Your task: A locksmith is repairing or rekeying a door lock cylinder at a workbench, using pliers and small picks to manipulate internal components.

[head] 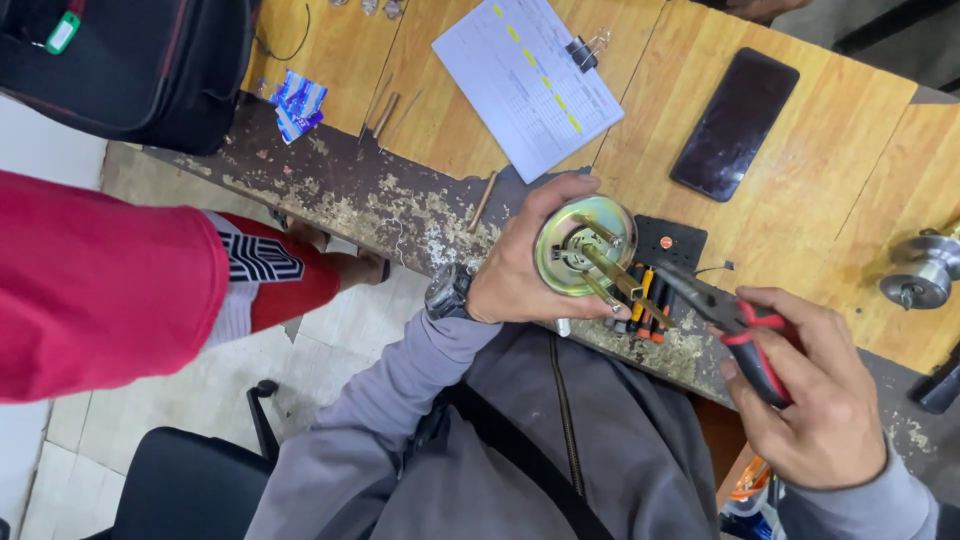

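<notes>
My left hand [515, 275] wraps around a round brass lock plate [585, 245] above the table edge; my right hand [815, 395] squeezes red-handled pliers [735, 320], tips at its spindle. Beyond lie a clipped white sheet [525, 75] with yellow marks, a black phone [735, 122], and a crumpled blue-and-white wrapper [297, 103].

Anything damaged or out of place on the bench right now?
Yes: the wooden table's front edge is badly worn, its surface chipped and flaking. The phone screen appears cracked. The door knob lies loose at the right edge.
</notes>
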